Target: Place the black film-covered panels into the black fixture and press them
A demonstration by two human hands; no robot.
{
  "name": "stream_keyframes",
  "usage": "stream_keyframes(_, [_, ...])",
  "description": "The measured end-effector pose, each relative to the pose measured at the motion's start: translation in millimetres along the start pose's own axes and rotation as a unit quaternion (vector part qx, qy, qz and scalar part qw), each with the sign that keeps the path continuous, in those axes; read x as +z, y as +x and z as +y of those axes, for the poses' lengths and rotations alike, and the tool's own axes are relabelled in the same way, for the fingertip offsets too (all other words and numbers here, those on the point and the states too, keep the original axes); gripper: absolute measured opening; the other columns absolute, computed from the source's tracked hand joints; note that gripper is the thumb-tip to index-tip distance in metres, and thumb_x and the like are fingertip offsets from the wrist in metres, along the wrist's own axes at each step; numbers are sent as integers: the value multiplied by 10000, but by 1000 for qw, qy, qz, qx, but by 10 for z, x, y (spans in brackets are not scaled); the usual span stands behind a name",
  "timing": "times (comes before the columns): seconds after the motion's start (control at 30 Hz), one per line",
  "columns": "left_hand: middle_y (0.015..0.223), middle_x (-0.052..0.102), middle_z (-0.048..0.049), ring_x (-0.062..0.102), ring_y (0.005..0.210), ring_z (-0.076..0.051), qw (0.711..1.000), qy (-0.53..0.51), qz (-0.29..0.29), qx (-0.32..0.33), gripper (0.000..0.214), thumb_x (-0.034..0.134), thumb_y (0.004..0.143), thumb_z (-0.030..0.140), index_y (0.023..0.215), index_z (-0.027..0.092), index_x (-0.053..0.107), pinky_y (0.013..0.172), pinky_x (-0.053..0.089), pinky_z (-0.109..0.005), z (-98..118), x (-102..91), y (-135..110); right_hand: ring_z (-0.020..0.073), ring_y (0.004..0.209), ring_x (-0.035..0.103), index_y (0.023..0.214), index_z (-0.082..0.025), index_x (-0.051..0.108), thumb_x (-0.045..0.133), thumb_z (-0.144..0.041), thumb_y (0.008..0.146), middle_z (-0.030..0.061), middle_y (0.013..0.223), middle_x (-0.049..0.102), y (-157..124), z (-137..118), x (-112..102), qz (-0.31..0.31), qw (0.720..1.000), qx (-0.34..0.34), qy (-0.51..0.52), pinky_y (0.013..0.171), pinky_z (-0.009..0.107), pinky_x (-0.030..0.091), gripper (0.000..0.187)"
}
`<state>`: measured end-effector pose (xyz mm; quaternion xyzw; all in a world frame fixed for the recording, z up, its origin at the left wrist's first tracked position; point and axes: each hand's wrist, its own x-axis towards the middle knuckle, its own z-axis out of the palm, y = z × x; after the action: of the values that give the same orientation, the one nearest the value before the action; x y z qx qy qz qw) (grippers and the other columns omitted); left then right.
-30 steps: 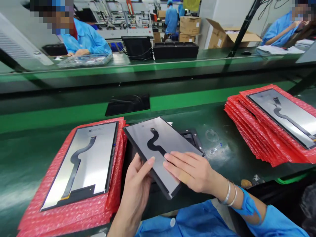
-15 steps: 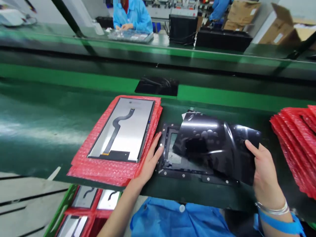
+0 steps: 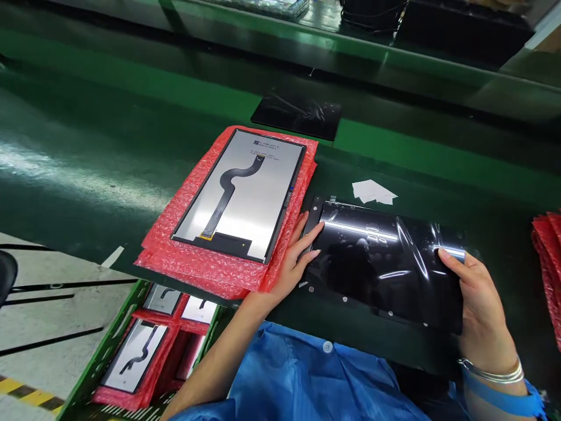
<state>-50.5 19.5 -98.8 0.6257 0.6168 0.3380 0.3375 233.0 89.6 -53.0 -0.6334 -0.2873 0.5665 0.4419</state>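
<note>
A glossy black display panel [image 3: 385,257] lies face up over a black fixture plate [image 3: 315,275] on the green bench. My right hand [image 3: 475,298] grips the panel's right end, thumb on top. The fingers of my left hand [image 3: 293,260] are stretched out, their tips resting on the panel's left edge. Just left of that hand sits a stack of red bubble-wrap sheets [image 3: 205,263] with a silver-backed panel [image 3: 243,196] on top, its black flex cable showing.
A green crate [image 3: 131,351] below the bench edge holds more wrapped panels. White paper scraps [image 3: 372,192] lie behind the fixture. A dark sheet [image 3: 298,114] rests on the conveyor. Another red stack [image 3: 547,257] sits at the far right.
The panel was flipped from its silver back to its black face and lowered onto the fixture. My left hand moved from the fixture's edge to the panel's left edge. The view tilted down and left.
</note>
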Motion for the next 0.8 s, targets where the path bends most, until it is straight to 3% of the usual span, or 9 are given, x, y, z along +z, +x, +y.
stream_keyframes(0.33, [1607,217,-37,189,1476,-203,999,33,7,27,478,443,963,334,1438,289,425,1207,130,-448,-51,17,3,243,605,690,743,-192,720,927,-375,406,18,649,692,5,-14,24,5,1000,5,-20,526,306,597,435])
stream_keyframes(0.7, [1617,182,-44,181,1478,-215,998,46,17,26,426,423,971,322,1388,275,497,1205,132,-464,6,44,-12,210,596,677,893,-207,733,891,-398,493,27,774,730,-43,-51,58,-3,998,-27,-53,511,273,573,471])
stream_keyframes(0.8, [1619,176,-36,173,1480,-218,999,39,18,21,440,458,959,353,1393,293,486,1203,135,-474,8,52,-11,210,562,663,834,-194,727,895,-406,467,27,722,717,-49,-80,68,7,998,-19,-61,500,283,568,456])
